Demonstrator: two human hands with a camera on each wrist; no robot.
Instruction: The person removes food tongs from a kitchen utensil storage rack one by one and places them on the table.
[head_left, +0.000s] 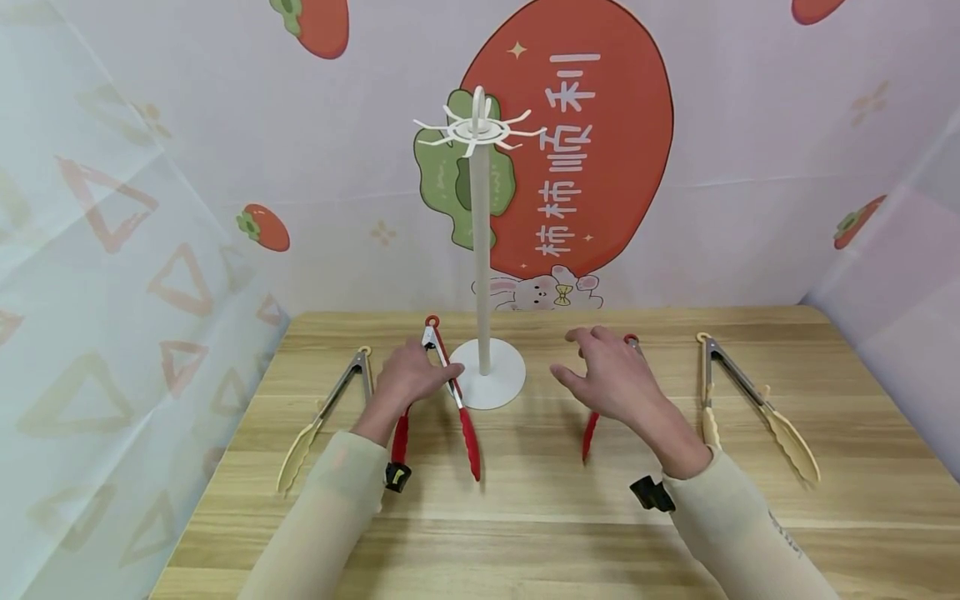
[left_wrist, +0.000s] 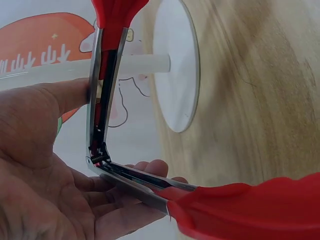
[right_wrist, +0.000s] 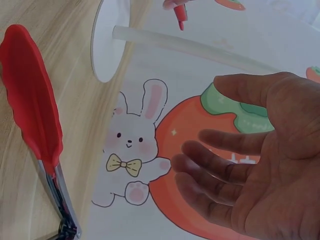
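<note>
My left hand (head_left: 411, 375) holds a pair of red-tipped tongs (head_left: 469, 442) with spread arms, left of a white stand. In the left wrist view, the thumb lies against one metal arm of the tongs (left_wrist: 240, 207) and the fingers are at the other. Over on the right, my right hand (head_left: 615, 379) hovers with relaxed, parted fingers and holds nothing. A second pair of red tongs (head_left: 590, 435) lies below that hand, which partly hides it from the head camera. One red scalloped head of these tongs (right_wrist: 35, 95) shows in the right wrist view.
Between the hands rises the white stand (head_left: 482, 250) on a round base (head_left: 502, 379), with several hooks (head_left: 517, 132) around its top. Cream-tipped tongs (head_left: 296, 457) lie at the left, and another cream-tipped pair (head_left: 791, 437) at the right. A printed cloth (head_left: 712, 208) backs the wooden table (head_left: 480, 550).
</note>
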